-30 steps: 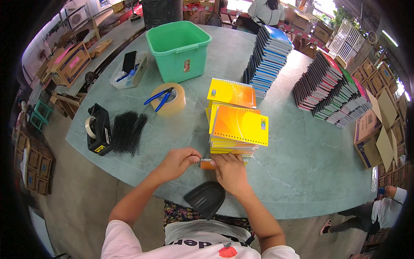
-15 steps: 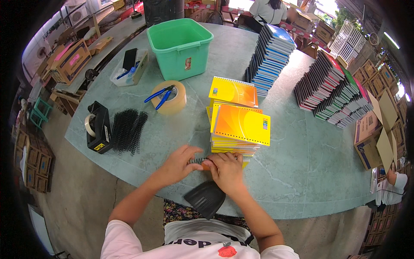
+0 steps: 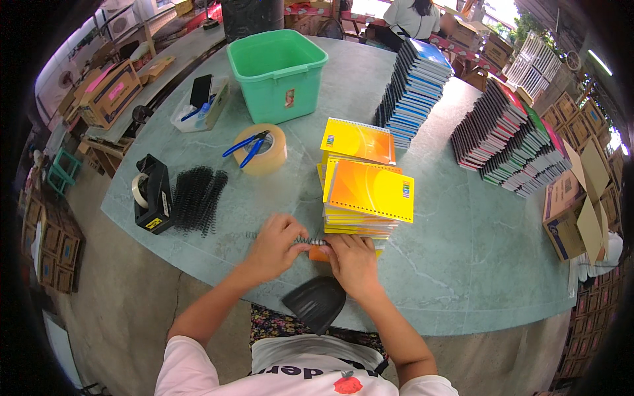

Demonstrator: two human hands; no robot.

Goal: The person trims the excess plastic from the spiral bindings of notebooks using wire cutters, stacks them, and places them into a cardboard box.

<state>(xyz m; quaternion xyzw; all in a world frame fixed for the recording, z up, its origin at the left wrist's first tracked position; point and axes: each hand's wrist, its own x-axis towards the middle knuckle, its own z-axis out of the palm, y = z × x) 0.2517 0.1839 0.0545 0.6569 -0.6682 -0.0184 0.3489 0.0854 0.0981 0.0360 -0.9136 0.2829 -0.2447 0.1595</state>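
Notebook [image 3: 319, 255]: coil [image 3: 316, 241] now shows both sides of left hand [image 3: 276, 243], pinching it; right hand [image 3: 353, 261] holds notebook; coil remains partly outside.

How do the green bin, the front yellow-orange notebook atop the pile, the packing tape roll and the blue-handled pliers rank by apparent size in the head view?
1. Green bin
2. Front yellow-orange notebook
3. Packing tape roll
4. Blue-handled pliers

Nearness may enlarge the notebook.
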